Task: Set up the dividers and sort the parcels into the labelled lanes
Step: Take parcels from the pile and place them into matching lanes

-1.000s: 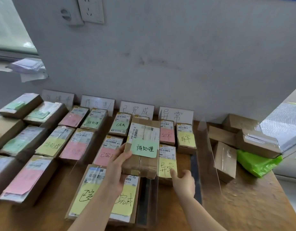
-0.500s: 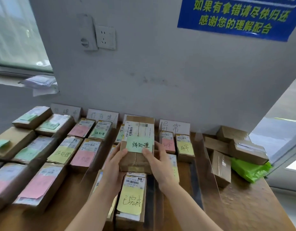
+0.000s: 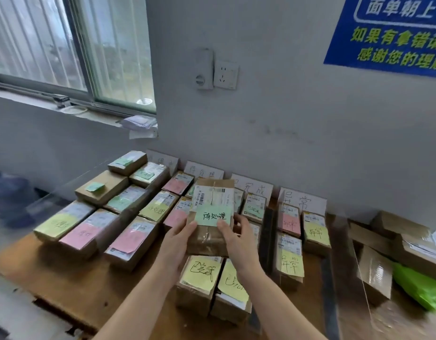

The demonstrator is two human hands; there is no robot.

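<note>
Both hands now clasp the parcel [image 3: 208, 239], as they did half a second back, whereas a second ago the left held it alone; since then it has shifted leftward, so that its far end now sits before the gap between two lane cards rather than in front of the 已完成 card [image 3: 256, 190]. The left hand [image 3: 176, 241] grips the parcel's near left edge, thumb lying on top just beside the green note [image 3: 213, 215], its other fingers hidden underneath; the right hand [image 3: 240, 241] grips the near right edge, thumb on top at the note's other corner, fingers curled round the side. The parcel is held above the table [image 3: 84, 278], label side up, the note reading 待处理. Under the wrists lie two parcels with yellow notes [image 3: 199, 278], side by side. Beyond the fingertips the 待处理 card [image 3: 203, 171] leans on the wall; out past the left knuckles sit rows of parcels with pink, yellow and green notes; out past the right knuckles sit 异常 parcels [image 3: 289, 261], then a clear divider [image 3: 347, 244], then a green bag [image 3: 418, 288].
</note>
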